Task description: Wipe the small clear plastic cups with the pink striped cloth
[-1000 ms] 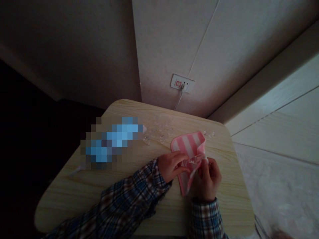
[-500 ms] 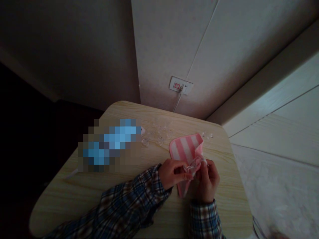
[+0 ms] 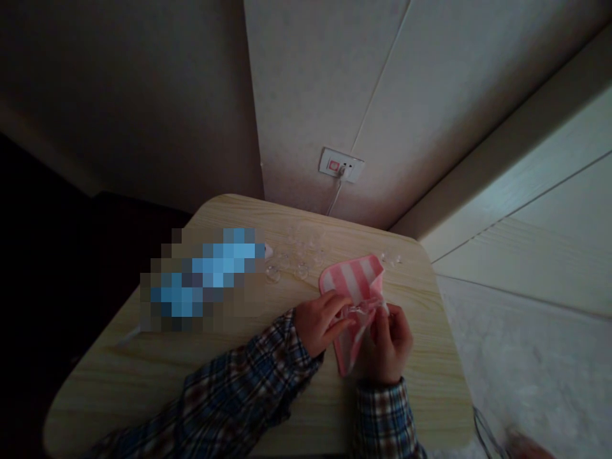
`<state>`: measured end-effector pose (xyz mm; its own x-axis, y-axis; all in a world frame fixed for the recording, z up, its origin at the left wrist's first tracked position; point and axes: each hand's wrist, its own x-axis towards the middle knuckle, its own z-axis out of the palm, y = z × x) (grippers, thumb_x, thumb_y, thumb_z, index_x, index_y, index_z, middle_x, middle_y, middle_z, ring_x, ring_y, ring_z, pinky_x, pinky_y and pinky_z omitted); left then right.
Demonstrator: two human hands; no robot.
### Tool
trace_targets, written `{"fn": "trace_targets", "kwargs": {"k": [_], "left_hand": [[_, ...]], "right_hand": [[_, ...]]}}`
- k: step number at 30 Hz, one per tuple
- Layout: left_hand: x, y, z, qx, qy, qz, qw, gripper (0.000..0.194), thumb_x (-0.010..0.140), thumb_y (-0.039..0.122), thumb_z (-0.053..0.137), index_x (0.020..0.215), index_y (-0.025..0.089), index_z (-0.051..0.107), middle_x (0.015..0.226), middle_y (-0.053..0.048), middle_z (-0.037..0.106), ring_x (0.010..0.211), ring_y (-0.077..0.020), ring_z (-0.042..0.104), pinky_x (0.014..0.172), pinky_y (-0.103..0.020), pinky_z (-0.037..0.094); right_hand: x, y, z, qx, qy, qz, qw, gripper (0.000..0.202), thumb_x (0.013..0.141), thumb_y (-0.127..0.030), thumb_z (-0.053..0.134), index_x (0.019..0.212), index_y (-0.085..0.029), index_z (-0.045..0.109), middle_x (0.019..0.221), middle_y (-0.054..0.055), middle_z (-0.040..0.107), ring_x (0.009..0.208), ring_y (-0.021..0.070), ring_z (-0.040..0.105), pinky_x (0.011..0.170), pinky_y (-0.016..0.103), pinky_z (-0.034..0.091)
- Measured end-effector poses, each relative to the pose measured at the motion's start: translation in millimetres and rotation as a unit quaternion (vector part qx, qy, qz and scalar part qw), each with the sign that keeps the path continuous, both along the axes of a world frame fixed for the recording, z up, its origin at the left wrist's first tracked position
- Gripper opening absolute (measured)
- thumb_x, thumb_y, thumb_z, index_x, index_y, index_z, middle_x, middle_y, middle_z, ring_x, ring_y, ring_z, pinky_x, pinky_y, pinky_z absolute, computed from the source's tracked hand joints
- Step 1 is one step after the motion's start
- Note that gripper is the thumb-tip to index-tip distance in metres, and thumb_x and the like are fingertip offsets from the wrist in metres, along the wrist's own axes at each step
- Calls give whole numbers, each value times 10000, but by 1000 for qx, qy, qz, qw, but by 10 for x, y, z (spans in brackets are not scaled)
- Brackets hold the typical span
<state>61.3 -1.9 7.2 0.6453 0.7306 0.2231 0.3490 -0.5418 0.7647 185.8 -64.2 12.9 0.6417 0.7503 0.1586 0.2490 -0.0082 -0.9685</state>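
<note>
My left hand (image 3: 324, 322) is closed round one end of a small clear, see-through piece (image 3: 356, 310), whose exact kind I cannot make out. My right hand (image 3: 393, 339) pinches a fold of a pink-and-white striped cloth (image 3: 345, 277) against the other end of that piece. The rest of the cloth hangs and spreads over the tabletop between the hands. Several more clear pieces (image 3: 302, 270) lie beyond my left hand, and a few small ones (image 3: 392, 257) lie past the cloth on the right.
The light wooden table (image 3: 268, 395) has rounded corners and stands near a wall. A blurred-out blue object (image 3: 215, 268) lies on its left side. Behind the table, a cable (image 3: 335, 196) runs down from a wall socket (image 3: 341, 165).
The view has shifted slightly, so everything sits a little further left. My left-hand fingers have changed position a little on the clear piece; my right hand keeps its pinch on the cloth.
</note>
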Motion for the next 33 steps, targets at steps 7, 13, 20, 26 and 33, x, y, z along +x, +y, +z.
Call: {"fn": "trace_targets", "kwargs": {"k": [7, 13, 20, 26, 33], "left_hand": [[9, -27, -41, 44, 50, 9, 998, 352, 757, 409, 521, 1054, 223, 508, 950, -41, 531, 773, -161, 558, 639, -255, 458], [-5, -12, -33, 63, 85, -8, 994, 285, 782, 410, 486, 991, 227, 548, 883, -27, 542, 732, -143, 557, 599, -221, 427], [11, -55, 0, 14, 45, -44, 998, 314, 768, 447, 481, 855, 154, 551, 706, -22, 567, 596, -127, 509, 524, -217, 355], [17, -25, 33, -130, -27, -35, 990, 300, 787, 433, 463, 838, 148, 538, 576, 22, 525, 538, -100, 492, 485, -186, 316], [-2, 37, 26, -158, -59, -27, 985, 307, 822, 413, 403, 943, 146, 495, 541, 51, 446, 497, -85, 451, 464, -183, 275]], "right_hand": [[18, -8, -43, 4, 13, -13, 1000, 200, 821, -299, 455, 716, -141, 519, 541, -48, 443, 470, 69, 366, 438, 192, 289], [1, -2, -36, 7, 44, 5, 999, 186, 818, -296, 457, 733, -144, 523, 591, -30, 492, 501, 75, 404, 462, 195, 314], [-14, 16, 36, 15, 56, 6, 998, 188, 809, -299, 472, 720, -140, 520, 523, -50, 464, 428, 56, 363, 402, 173, 270], [30, -11, -39, 21, 51, 22, 998, 166, 818, -278, 469, 753, -139, 533, 568, -41, 471, 466, 59, 371, 422, 180, 271], [9, -20, -35, 23, 49, 13, 998, 155, 813, -273, 488, 739, -145, 534, 504, -68, 404, 434, 48, 314, 394, 177, 236]]}}
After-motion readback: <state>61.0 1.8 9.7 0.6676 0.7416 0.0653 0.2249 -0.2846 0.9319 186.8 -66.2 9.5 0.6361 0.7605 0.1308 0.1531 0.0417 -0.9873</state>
